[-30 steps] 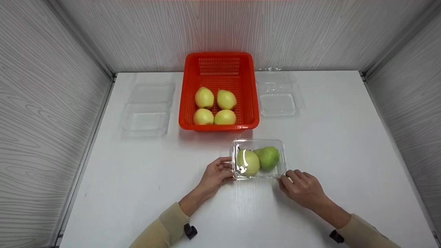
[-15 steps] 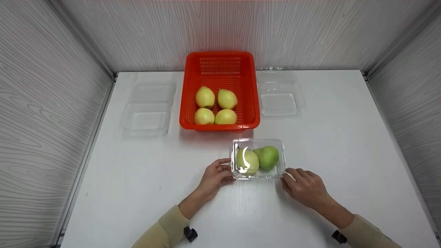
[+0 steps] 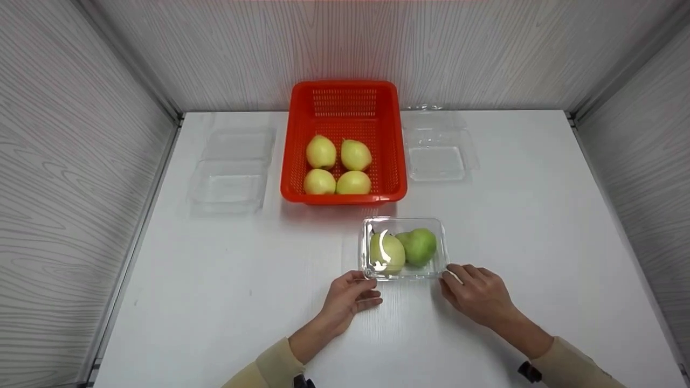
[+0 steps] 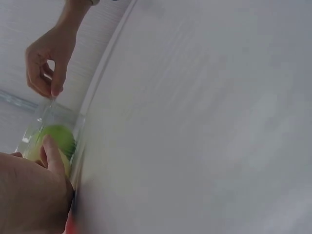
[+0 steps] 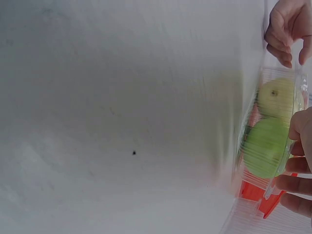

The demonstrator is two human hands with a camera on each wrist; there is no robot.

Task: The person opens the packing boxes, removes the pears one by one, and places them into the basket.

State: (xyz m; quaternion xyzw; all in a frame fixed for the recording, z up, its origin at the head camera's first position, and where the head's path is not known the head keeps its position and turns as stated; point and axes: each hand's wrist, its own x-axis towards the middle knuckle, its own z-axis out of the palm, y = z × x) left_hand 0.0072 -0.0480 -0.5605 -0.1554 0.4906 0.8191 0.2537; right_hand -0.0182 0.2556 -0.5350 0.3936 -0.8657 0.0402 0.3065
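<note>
A clear plastic clamshell container (image 3: 443, 245) sits on the table, its lid down over a yellow pear (image 3: 395, 254) and a green pear (image 3: 422, 247). At its front right corner my right hand (image 3: 477, 293) pinches the rim between thumb and fingers; the left wrist view shows this right hand (image 4: 52, 58) from across. My left hand (image 3: 347, 302) is by the front left corner, thumb and index finger right at the rim, the other fingers stretched out. A gap shows between that left hand's (image 5: 290, 29) thumb and fingers in the right wrist view.
Behind the container stands a red plastic basket (image 3: 345, 199) holding several yellow pears (image 3: 321, 152). An open clear container (image 3: 229, 188) lies at the back left, and more clear packaging (image 3: 435, 161) lies right of the basket. Grained panels enclose the white table (image 3: 188, 302).
My left hand has slid from the container's left side down toward its front left corner, its fingers spreading. The right hand shifted slightly along the right corner early on. The container barely moved.
</note>
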